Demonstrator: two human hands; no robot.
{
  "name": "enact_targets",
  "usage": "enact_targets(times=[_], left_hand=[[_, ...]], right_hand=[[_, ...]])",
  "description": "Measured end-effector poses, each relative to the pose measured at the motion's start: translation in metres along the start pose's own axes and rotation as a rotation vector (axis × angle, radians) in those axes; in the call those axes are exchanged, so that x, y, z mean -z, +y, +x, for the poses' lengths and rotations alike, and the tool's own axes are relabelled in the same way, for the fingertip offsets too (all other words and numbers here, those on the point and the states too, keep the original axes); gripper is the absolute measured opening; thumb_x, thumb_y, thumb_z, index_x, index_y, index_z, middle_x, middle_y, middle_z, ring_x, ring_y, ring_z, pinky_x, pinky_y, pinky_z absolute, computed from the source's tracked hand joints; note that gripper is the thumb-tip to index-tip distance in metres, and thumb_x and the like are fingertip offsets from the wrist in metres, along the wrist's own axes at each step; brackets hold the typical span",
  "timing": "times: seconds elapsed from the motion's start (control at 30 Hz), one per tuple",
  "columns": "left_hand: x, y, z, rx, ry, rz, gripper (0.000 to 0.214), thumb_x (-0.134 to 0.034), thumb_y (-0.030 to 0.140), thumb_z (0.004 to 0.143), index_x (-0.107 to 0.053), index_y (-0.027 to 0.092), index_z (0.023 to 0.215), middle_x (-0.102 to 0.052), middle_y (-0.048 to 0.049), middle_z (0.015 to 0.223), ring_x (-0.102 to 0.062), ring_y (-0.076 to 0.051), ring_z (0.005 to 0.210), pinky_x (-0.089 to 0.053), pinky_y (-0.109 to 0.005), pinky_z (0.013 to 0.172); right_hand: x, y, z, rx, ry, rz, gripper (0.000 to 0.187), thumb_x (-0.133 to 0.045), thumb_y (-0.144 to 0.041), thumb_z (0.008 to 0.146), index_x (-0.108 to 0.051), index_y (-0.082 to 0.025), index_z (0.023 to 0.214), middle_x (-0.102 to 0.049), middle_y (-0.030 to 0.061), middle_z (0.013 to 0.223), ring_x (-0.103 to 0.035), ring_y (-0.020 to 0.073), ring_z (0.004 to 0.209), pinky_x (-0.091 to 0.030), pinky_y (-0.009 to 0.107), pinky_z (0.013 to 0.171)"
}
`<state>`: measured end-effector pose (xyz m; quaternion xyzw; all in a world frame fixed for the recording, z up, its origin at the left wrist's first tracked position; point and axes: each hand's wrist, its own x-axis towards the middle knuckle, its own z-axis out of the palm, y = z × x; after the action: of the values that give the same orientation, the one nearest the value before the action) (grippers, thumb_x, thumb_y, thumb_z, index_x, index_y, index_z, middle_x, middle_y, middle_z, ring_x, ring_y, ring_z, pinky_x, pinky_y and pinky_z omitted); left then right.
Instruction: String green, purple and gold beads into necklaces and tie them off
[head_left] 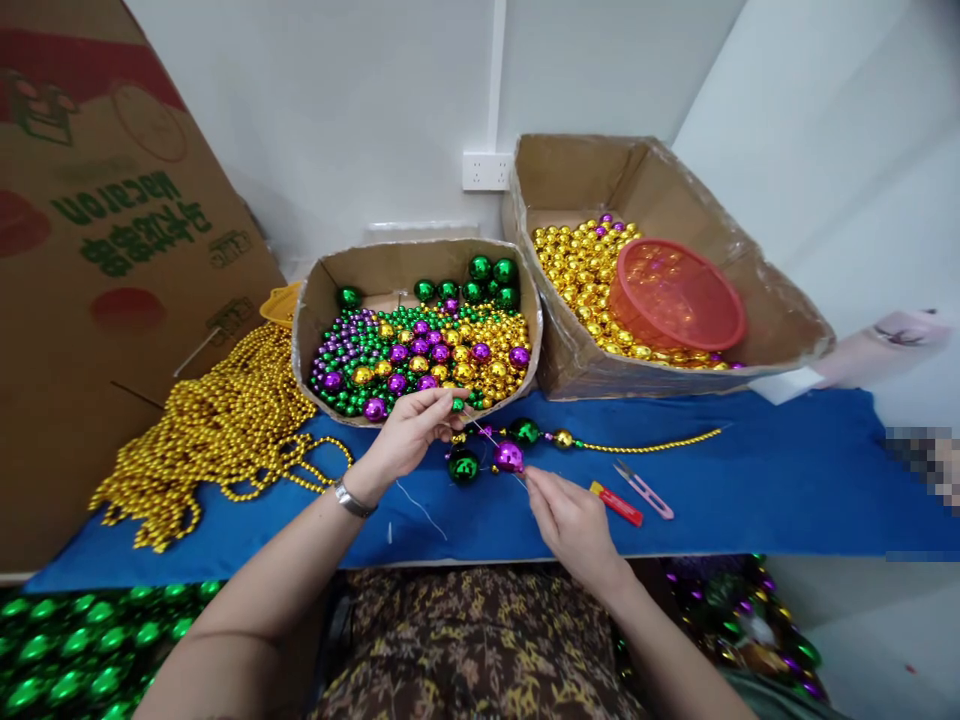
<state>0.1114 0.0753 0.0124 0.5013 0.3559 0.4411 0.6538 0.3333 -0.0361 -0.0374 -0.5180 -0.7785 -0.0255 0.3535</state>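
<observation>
My left hand [411, 432] is pinched on a small green bead [457, 404] just in front of the cardboard box of mixed beads [337, 270]. My right hand [571, 520] is pinched on a thin needle or thread that runs up toward that bead. Between the hands on the blue cloth [787, 480] lie a purple ball [509, 456], a dark green ball [463, 466], another green ball [525, 431] and a gold ball [562, 438]. A gold bead strand [652, 444] trails off to the right of them.
A pile of gold bead strands [217, 420] lies at the left. A second box [765, 300] at the right holds gold balls and an orange basin [675, 292]. A red cutter [615, 503] and pink snips [645, 489] lie by my right hand. Green balls [82, 640] lie below.
</observation>
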Motion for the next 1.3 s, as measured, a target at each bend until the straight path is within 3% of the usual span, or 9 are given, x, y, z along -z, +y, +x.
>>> enact_targets(times=[0.13, 0.2, 0.4, 0.53, 0.7, 0.93, 1.03, 1.13, 1.3], left_hand=[[0.001, 0.003, -0.002, -0.156, 0.036, 0.436, 0.027, -0.067, 0.036, 0.082, -0.075, 0.019, 0.101, -0.07, -0.0042, 0.075, -0.059, -0.012, 0.066, -0.044, -0.021, 0.057], [-0.001, 0.003, -0.004, -0.158, 0.003, 0.497, 0.025, -0.067, 0.035, 0.081, -0.075, 0.019, 0.1, -0.07, -0.0043, 0.077, -0.059, -0.012, 0.067, -0.044, -0.022, 0.057], [-0.003, -0.003, -0.005, 0.039, 0.052, 0.033, 0.035, -0.07, 0.041, 0.079, -0.073, 0.016, 0.102, -0.069, -0.0054, 0.075, -0.06, -0.011, 0.063, -0.043, -0.019, 0.052], [-0.004, -0.004, -0.005, 0.084, 0.039, -0.095, 0.034, -0.074, 0.039, 0.075, -0.073, 0.015, 0.099, -0.07, -0.0072, 0.081, -0.061, -0.011, 0.063, -0.043, -0.019, 0.051], [-0.006, -0.002, -0.006, 0.079, 0.015, -0.076, 0.035, -0.074, 0.041, 0.075, -0.073, 0.015, 0.099, -0.07, -0.007, 0.081, -0.061, -0.011, 0.062, -0.042, -0.019, 0.05], [-0.012, -0.009, -0.015, -0.05, 0.008, 0.205, 0.031, -0.07, 0.037, 0.08, -0.07, 0.017, 0.104, -0.067, -0.0036, 0.077, -0.059, -0.011, 0.065, -0.044, -0.02, 0.055], [-0.02, -0.022, -0.023, -0.005, -0.03, 0.124, 0.03, -0.073, 0.036, 0.077, -0.069, 0.016, 0.099, -0.065, -0.002, 0.074, -0.056, -0.01, 0.061, -0.043, -0.02, 0.053], [-0.025, -0.033, -0.028, 0.053, 0.022, 0.052, 0.029, -0.074, 0.04, 0.075, -0.068, 0.015, 0.089, -0.063, -0.0012, 0.069, -0.056, -0.01, 0.059, -0.042, -0.021, 0.052], [-0.026, -0.029, -0.033, 0.008, 0.019, 0.216, 0.029, -0.072, 0.041, 0.077, -0.069, 0.015, 0.089, -0.066, -0.0033, 0.075, -0.055, -0.011, 0.062, -0.044, -0.022, 0.055]], right_hand=[[0.0, 0.0, -0.001, 0.019, -0.006, -0.092, 0.025, -0.041, -0.018, 0.097, -0.066, -0.013, 0.102, -0.072, 0.0063, 0.074, -0.068, 0.0174, 0.061, -0.051, 0.027, 0.059], [0.0, 0.0, -0.001, 0.021, -0.008, -0.103, 0.025, -0.041, -0.018, 0.097, -0.066, -0.013, 0.102, -0.072, 0.0064, 0.074, -0.068, 0.0175, 0.062, -0.051, 0.027, 0.059], [0.001, 0.003, -0.006, -0.032, 0.015, 0.007, 0.026, -0.04, -0.021, 0.098, -0.065, -0.015, 0.105, -0.074, 0.0085, 0.085, -0.07, 0.017, 0.072, -0.055, 0.026, 0.068], [0.002, 0.002, -0.007, -0.046, -0.025, 0.015, 0.027, -0.04, -0.021, 0.098, -0.065, -0.016, 0.106, -0.074, 0.0081, 0.085, -0.071, 0.0169, 0.073, -0.055, 0.026, 0.068], [0.001, 0.001, -0.007, -0.038, -0.043, -0.003, 0.029, -0.038, -0.022, 0.099, -0.066, -0.015, 0.105, -0.074, 0.0077, 0.083, -0.07, 0.0159, 0.07, -0.054, 0.025, 0.067], [-0.003, -0.004, -0.003, -0.031, -0.066, -0.035, 0.028, -0.04, -0.02, 0.098, -0.066, -0.016, 0.105, -0.072, 0.0065, 0.077, -0.069, 0.0162, 0.068, -0.051, 0.025, 0.064], [-0.004, -0.009, 0.0, -0.091, -0.057, 0.065, 0.026, -0.039, -0.023, 0.098, -0.063, -0.017, 0.106, -0.073, 0.0067, 0.081, -0.069, 0.0166, 0.07, -0.051, 0.025, 0.065], [-0.003, -0.011, 0.001, -0.179, -0.091, 0.173, 0.023, -0.04, -0.027, 0.099, -0.061, -0.018, 0.099, -0.07, 0.0037, 0.074, -0.067, 0.0154, 0.063, -0.048, 0.023, 0.059], [-0.002, -0.014, 0.003, -0.204, -0.22, 0.311, 0.024, -0.036, -0.026, 0.1, -0.058, -0.02, 0.091, -0.065, 0.001, 0.07, -0.062, 0.0136, 0.059, -0.043, 0.022, 0.054]])
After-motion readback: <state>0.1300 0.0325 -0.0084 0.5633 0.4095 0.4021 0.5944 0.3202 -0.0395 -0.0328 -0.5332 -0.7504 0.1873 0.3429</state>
